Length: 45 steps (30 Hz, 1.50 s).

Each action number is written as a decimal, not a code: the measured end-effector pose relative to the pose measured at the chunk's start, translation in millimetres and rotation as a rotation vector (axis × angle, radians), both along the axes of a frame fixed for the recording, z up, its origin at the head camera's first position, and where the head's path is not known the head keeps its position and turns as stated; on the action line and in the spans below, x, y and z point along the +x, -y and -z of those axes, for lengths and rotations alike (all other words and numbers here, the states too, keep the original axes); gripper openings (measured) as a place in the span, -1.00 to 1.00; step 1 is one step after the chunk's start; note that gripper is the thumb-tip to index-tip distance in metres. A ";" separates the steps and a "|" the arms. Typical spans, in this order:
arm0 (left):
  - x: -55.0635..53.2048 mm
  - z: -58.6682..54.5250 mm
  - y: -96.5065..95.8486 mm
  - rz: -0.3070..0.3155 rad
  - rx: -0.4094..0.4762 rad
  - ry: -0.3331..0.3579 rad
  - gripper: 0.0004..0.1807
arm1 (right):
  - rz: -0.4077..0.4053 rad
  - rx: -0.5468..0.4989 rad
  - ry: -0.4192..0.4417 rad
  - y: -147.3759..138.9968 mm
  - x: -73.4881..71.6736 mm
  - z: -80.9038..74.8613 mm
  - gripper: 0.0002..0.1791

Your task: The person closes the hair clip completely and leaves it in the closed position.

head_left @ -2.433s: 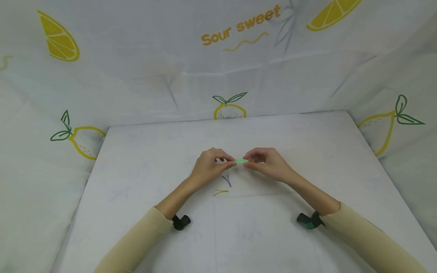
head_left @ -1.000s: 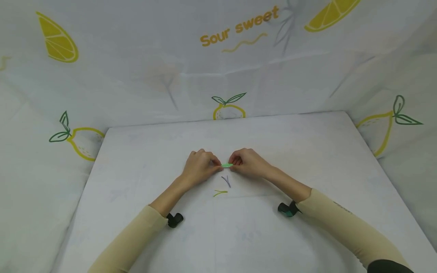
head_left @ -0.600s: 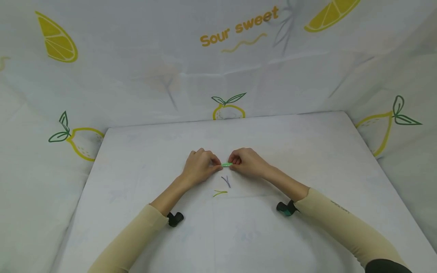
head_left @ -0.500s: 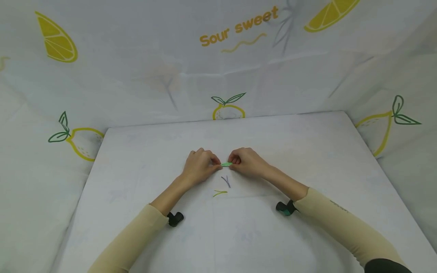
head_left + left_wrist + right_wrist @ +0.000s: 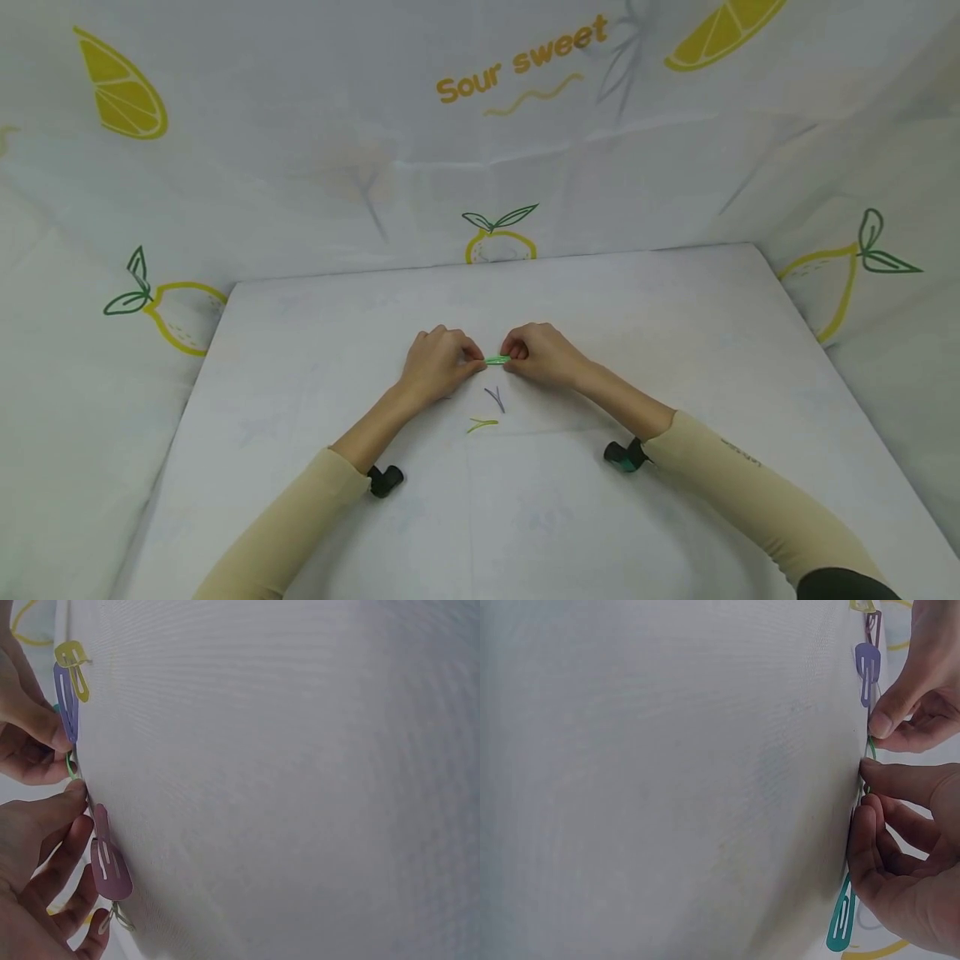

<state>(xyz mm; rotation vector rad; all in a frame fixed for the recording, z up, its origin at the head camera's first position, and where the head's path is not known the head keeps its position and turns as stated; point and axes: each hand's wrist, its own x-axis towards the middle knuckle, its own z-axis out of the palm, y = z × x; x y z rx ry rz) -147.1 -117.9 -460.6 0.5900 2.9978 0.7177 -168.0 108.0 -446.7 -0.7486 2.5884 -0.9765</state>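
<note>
A light green snap hair clip (image 5: 497, 361) spans the gap between both hands, low over the tabletop. Thumb and fingers of my left hand (image 5: 442, 362) pinch its left end, while my right hand (image 5: 546, 357) pinches its right end. Nearer the front lie a purple hair clip (image 5: 496, 400) and a yellow hair clip (image 5: 482, 425), both unsnapped with their arms spread. In the left wrist view a mauve hair clip (image 5: 110, 870) lies close by my left hand's fingers. A teal hair clip (image 5: 841, 919) shows beside my right hand in the right wrist view.
White cloth covers the tabletop (image 5: 540, 517), and a lemon-printed curtain (image 5: 315, 167) rises behind it and at both sides. Another pale hair clip (image 5: 116, 917) lies past the mauve one. Dark wrist cameras (image 5: 386, 482) jut from both sleeves.
Compared with 2.4 s ago, both hands have shifted left and slightly toward the front with the green hair clip. Over the last second they have hardly moved; the loose clips stay put.
</note>
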 end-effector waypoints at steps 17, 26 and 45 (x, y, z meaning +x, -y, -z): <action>1.7 -0.3 -1.0 -0.004 0.008 0.003 -0.90 | 0.028 -0.005 0.018 -0.1 1.6 0.8 -0.88; 0.8 0.5 -0.8 0.001 0.010 -0.004 -0.91 | 0.034 -0.006 0.021 0.0 2.7 -1.0 -0.87; -0.8 2.1 1.1 0.008 0.009 0.011 -0.91 | 0.029 -0.012 0.035 -0.7 1.9 0.5 -0.85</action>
